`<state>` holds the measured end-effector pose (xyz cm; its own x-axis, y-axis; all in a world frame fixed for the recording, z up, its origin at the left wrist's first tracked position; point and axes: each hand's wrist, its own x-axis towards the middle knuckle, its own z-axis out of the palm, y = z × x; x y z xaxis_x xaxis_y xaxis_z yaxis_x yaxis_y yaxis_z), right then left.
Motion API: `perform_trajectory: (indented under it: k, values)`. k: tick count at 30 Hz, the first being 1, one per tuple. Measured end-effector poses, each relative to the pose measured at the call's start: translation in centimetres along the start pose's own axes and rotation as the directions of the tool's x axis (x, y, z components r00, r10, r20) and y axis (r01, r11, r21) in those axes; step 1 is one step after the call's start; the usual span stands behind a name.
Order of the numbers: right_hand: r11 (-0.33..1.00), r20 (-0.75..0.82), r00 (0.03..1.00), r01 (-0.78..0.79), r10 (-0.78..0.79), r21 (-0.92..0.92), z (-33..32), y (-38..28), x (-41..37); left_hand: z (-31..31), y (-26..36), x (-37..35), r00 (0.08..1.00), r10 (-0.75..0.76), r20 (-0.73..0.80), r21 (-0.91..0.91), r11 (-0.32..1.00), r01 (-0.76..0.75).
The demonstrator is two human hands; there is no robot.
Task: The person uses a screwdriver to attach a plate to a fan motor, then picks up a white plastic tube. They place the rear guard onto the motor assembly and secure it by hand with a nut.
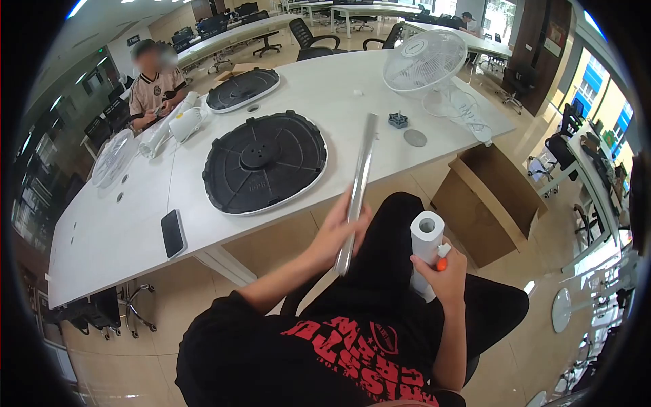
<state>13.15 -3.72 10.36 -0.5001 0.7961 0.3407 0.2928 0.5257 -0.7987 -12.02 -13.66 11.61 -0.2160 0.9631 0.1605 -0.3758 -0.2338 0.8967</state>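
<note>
My left hand (344,220) is wrapped round a shiny metal tube (361,176), which stands tilted, its upper end over the table's front edge. In my right hand (444,271) is a white plastic column (426,234) with a round hole in its top. An orange knob (442,264) sticks out of the column's side by my fingers. On the white table (183,224) lies a large black ribbed base (264,163), left of the tube. A dark star-shaped knob (398,120) and a grey disc (415,138) lie to the tube's right.
A white fan head (426,61) rests at the table's back right. A second black base (243,89), a phone (173,233) and white fan parts (186,124) are on the left. Across the table sits a person (152,88). An open cardboard box (485,210) stands on the floor.
</note>
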Motion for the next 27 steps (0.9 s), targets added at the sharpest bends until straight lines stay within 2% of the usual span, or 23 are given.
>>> perform_trajectory:
  k: [2,4,7,10,13,16,19,21,27]
  values:
    - [1.000,0.004,1.000,0.001,-0.001,-0.014,-0.1,-0.1,0.0,-3.9,-4.4,6.8,0.963,0.221,-0.153,0.385,0.911,-0.148]
    - [1.000,0.001,1.000,0.009,-0.009,-0.018,-0.1,0.1,0.1,-7.7,-7.6,13.4,0.890,0.395,-0.229,0.608,0.772,-0.186]
    - [1.000,0.001,1.000,0.012,-0.012,-0.010,-0.3,0.2,0.2,-8.7,-6.0,18.7,0.910,0.214,-0.355,0.655,0.752,0.079]
    - [1.000,0.000,1.000,0.008,-0.008,0.009,-0.2,0.4,0.5,-11.5,-8.6,22.8,0.819,0.475,-0.320,0.919,0.365,0.147]
    - [1.000,-0.011,1.000,0.026,-0.026,0.015,-0.3,0.9,0.9,-12.3,-8.6,24.2,0.832,0.362,-0.421,0.892,0.334,0.306]
    - [0.999,0.010,1.000,-0.022,0.021,0.035,-0.4,1.0,0.9,-14.0,-9.9,25.1,0.808,0.452,-0.379,0.924,0.228,0.307]
    - [0.999,0.026,1.000,-0.016,0.015,0.033,-0.7,0.8,1.4,-15.1,-10.2,25.3,0.817,0.449,-0.362,0.929,0.102,0.356]
    - [0.999,0.032,0.999,-0.005,0.003,0.052,-0.5,1.1,1.5,-17.3,-12.4,26.7,0.780,0.558,-0.281,0.920,-0.074,0.384]
    - [0.997,0.028,1.000,-0.014,0.012,0.074,-0.2,1.8,1.6,-16.8,-12.1,27.2,0.771,0.520,-0.369,0.915,0.058,0.399]
